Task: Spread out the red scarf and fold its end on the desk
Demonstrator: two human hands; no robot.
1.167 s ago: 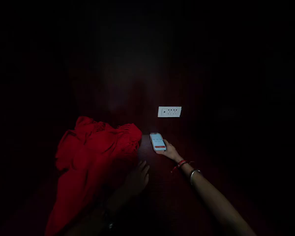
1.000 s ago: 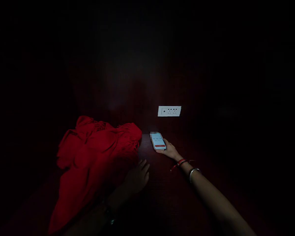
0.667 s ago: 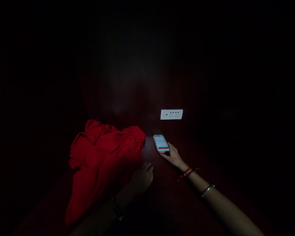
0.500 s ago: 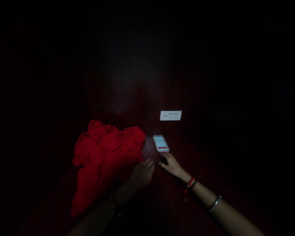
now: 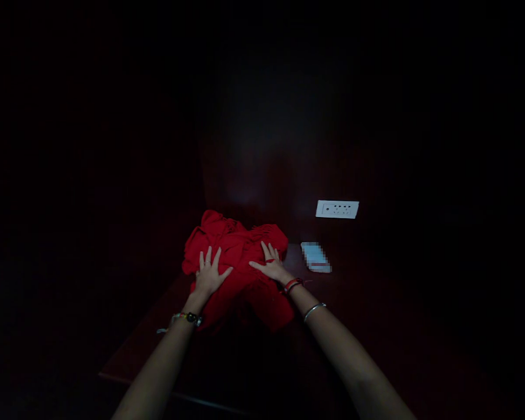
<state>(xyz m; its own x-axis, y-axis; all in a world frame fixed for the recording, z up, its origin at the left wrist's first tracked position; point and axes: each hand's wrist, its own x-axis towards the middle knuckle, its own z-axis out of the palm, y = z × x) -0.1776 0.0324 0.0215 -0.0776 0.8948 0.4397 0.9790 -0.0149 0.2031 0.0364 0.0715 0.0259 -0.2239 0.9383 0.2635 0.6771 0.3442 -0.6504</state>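
Head view: resting spread left hand (image 5: 209,276) and spread right hand (image 5: 273,268) on bunched, crumpled, fringed red cloth (image 5: 240,248).

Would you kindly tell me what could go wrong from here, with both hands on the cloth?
The phone lies just right of the cloth, so a sideways sweep of the right hand might knock it. The red bracelet on that wrist sits close to the cloth and could snag its fringe. The light is dim, so a fold might be missed.
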